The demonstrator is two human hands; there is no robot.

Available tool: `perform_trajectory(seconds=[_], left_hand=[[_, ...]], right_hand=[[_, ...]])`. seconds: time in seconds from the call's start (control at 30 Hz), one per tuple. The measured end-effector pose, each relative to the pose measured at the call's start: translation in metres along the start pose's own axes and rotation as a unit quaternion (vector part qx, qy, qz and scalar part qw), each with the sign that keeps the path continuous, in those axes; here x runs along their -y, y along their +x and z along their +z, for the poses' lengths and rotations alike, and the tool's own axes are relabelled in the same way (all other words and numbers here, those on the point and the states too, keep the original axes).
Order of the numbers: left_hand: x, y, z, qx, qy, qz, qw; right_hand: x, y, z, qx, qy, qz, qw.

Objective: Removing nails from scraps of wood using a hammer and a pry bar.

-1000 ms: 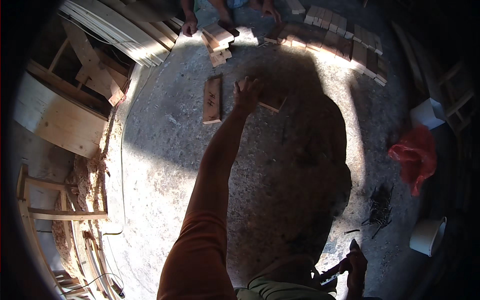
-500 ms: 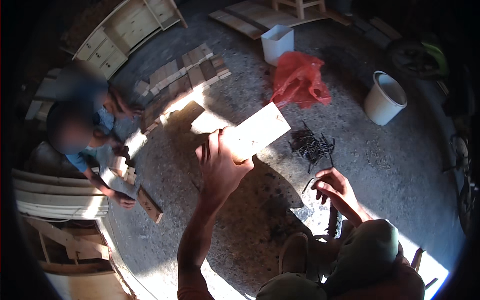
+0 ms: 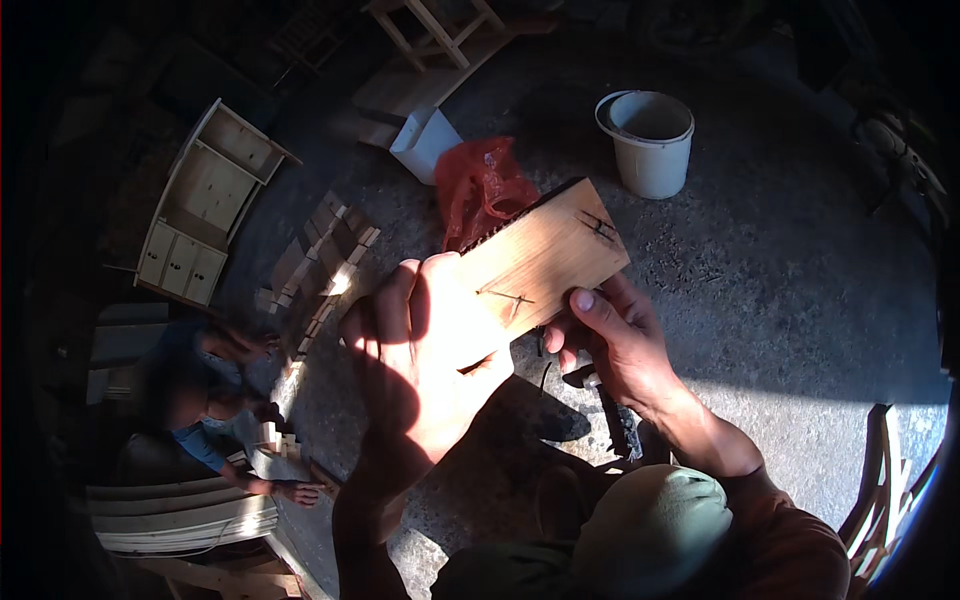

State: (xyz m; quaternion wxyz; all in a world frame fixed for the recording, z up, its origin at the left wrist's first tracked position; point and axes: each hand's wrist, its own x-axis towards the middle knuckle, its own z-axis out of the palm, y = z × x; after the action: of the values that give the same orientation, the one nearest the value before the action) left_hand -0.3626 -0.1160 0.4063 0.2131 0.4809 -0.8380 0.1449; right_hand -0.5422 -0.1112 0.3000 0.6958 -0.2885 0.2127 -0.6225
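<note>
A short pale wooden board (image 3: 553,262) is held up in front of me, tilted, with dark crossed marks near two of its corners and one dark, rough long edge. My left hand (image 3: 425,340) grips its near left end, fingers over the top and thumb below. At the lower right corner, my right hand (image 3: 632,350) has its thumb pressed on the board and its other fingers curled beneath, partly hidden. Below that hand lies a dark-handled tool (image 3: 618,425), maybe a hammer. A thin dark nail-like piece (image 3: 545,376) shows beside it.
A red plastic bag (image 3: 482,185) and a white square container (image 3: 425,142) lie beyond the board. Farther right stands a white bucket (image 3: 652,150). Rows of wood blocks (image 3: 325,250) and a small wooden cabinet (image 3: 205,205) are at left, near two people working (image 3: 215,400).
The board has come closer and turned its marked face to me. My right hand has risen from near the floor to its corner. My view has swung right.
</note>
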Motion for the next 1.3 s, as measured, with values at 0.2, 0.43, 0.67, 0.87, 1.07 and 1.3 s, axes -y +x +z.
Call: perform_trajectory(seconds=[0.2, 0.43, 0.67, 0.87, 1.07, 1.3], left_hand=[[0.015, -0.016, 0.005, -0.046, -0.024, -0.017, 0.999], [-0.034, -0.042, 0.070, -0.013, -0.192, -0.088, 0.977], [-0.008, -0.075, 0.063, 0.002, -0.372, -0.128, 0.919], [0.002, -0.113, 0.100, 0.020, -0.585, -0.260, 0.768], [0.022, -0.142, 0.083, 0.017, -0.468, -0.337, 0.816], [0.206, -0.420, 0.178, -0.031, 0.011, -0.690, 0.723]], right_hand=[[-0.017, 0.003, 0.015, -0.034, -0.042, -0.011, 0.998], [-0.030, -0.017, -0.022, -0.119, -0.053, -0.005, 0.991], [-0.044, -0.017, -0.045, -0.050, -0.166, 0.072, 0.982], [-0.062, -0.020, -0.026, -0.052, -0.177, 0.050, 0.982], [-0.079, -0.015, -0.021, 0.002, -0.278, 0.099, 0.955], [-0.151, -0.007, -0.115, 0.000, -0.388, 0.162, 0.907]])
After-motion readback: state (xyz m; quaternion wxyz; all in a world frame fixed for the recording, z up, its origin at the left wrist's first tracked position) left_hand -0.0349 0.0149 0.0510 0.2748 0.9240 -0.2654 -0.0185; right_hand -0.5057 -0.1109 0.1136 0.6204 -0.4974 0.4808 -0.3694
